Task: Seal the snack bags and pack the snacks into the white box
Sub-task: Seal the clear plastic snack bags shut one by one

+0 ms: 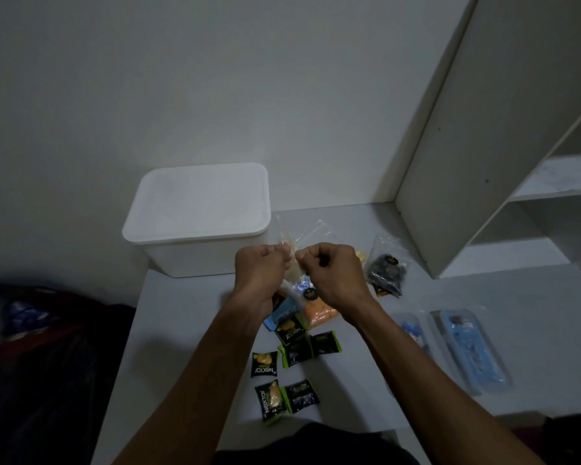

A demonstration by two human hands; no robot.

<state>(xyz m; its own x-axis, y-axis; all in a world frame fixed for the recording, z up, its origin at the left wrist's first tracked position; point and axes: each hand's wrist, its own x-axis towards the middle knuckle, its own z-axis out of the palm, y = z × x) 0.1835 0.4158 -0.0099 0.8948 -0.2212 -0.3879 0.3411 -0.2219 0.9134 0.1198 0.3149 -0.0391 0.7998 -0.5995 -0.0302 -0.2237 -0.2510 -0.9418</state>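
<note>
Nearest the camera, two small black-and-green foil snack packets [285,399] lie side by side at the front of the white table [188,330]; the left one reads "Nextar", seen sideways. Just beyond them four more of these packets [296,347] lie in a loose cluster, two showing "Nextar" upside down beside a yellow picture. Both bare forearms reach forward over them. The left hand [260,268] and the right hand [331,268] are clenched close together, each pinching the gathered neck of a clear plastic snack bag [307,238], whose loose top fans out above the knuckles. Under the hands sits a clear bag of orange snacks [319,313] with a round dark label too small to read. Right of it lies a clear bag of dark snacks [386,268]. A lidded white plastic box [198,213] stands against the wall, behind and left of the hands. Two blue blister packs [463,347] lie to the right.
</note>
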